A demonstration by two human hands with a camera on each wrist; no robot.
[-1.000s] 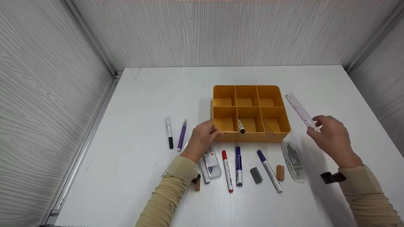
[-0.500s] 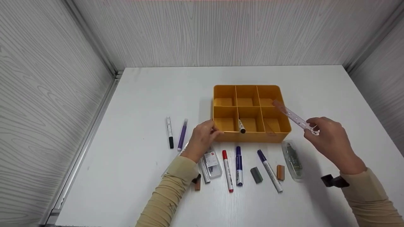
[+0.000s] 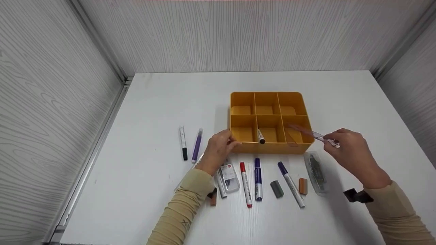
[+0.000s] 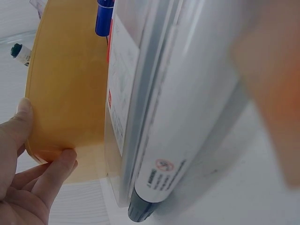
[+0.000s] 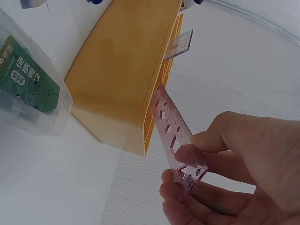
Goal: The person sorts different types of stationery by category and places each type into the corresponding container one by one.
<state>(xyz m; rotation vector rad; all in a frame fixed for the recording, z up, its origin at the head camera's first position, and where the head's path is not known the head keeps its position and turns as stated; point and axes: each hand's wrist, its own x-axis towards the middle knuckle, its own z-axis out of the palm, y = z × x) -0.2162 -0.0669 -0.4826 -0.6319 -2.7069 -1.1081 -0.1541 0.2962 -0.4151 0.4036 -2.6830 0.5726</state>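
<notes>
A yellow box (image 3: 269,147) with several compartments stands on the table. My left hand (image 3: 218,151) grips its front left corner; in the left wrist view the thumb lies on the rim and fingers touch the wall. My right hand (image 3: 351,154) pinches a pink see-through ruler (image 5: 176,133) by its near end. The ruler's far end reaches over the box's right wall into the front right compartment. Another clear ruler (image 5: 179,46) pokes out of that compartment. A black-capped marker (image 3: 261,136) leans in the front middle compartment.
Before the box lie a red marker (image 3: 245,183), blue-capped markers (image 3: 258,180), a grey block (image 3: 276,189), an orange block (image 3: 302,186) and clear cases (image 3: 316,173). A black-capped marker (image 3: 183,143) and a purple pen (image 3: 197,145) lie to the left.
My right hand has moved left, bringing the pink ruler from beside the box to over its front right compartment. The left hand stays at the box corner.
</notes>
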